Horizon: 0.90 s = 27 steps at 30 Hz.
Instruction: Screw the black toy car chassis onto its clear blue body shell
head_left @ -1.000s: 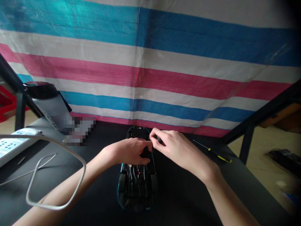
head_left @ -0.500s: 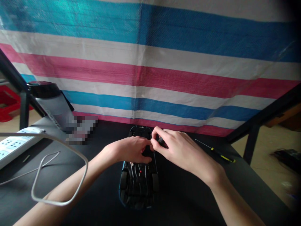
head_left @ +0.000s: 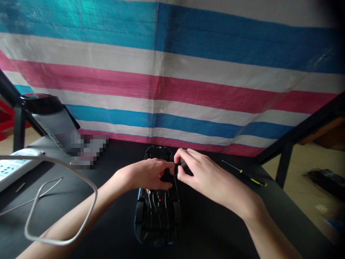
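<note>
A toy car (head_left: 159, 219) lies upside down on the black table, its dark underside and wheels facing up. Across its middle rests my left hand (head_left: 153, 174), thumb and index finger reaching to the car's right side and holding it. My right hand (head_left: 199, 169) is just beyond that side, with the fingers curled around a small dark ribbed piece (head_left: 183, 164) that resembles a wheel. Whether this piece is attached to the car is hidden. The two hands are close together, the right index finger beside the left fingertips.
A yellow-and-black screwdriver (head_left: 244, 173) lies on the right. To the left are a white power strip (head_left: 20, 167), a looped white cable (head_left: 94, 201) and a grey bottle with a black lid (head_left: 55, 124). A striped sheet (head_left: 188, 90) hangs behind the table (head_left: 113, 230).
My right thumb and index finger have parted slightly, and the right hand has moved a little away from the left fingertips. The whole view has shifted slightly; the car stays upside down.
</note>
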Tool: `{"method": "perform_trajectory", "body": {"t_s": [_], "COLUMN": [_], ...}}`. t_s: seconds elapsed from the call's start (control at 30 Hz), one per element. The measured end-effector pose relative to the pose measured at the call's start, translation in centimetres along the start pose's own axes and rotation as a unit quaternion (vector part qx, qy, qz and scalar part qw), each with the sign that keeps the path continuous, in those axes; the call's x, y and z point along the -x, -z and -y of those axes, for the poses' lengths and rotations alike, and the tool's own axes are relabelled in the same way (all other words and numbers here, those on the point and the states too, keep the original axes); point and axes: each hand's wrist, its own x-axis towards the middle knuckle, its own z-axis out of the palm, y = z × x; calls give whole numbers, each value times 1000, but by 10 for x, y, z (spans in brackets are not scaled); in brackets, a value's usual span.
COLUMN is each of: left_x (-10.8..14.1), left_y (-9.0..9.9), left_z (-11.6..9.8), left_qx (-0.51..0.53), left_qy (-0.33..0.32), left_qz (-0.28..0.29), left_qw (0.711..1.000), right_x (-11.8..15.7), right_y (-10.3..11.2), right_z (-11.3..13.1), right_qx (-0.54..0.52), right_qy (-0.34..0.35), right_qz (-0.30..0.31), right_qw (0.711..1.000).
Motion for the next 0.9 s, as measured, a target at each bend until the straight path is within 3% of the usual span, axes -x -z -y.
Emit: {"method": "perform_trajectory", "body": {"t_s": [0.17, 0.33, 0.47, 0.9], "left_x": [1, 1, 1, 1], "left_y": [1, 2, 1, 5], "left_z": [1, 2, 2, -3], "left_qx": [-11, -10, -10, -14], "left_qy": [-5, -22, -18, -10], "left_qz": [-1, -7, -10, 0], "left_qw": [1000, 1000, 1000, 1000], "right_x": [0, -2, -1, -5], "right_y": [0, 0, -1, -1], "right_z": [1, 2, 1, 3], "right_qx": [40, 18, 73, 42], "right_qy": [-34, 10, -9, -3], "right_qz": [11, -10, 8, -3], "right_qw": [999, 1000, 997, 999]}}
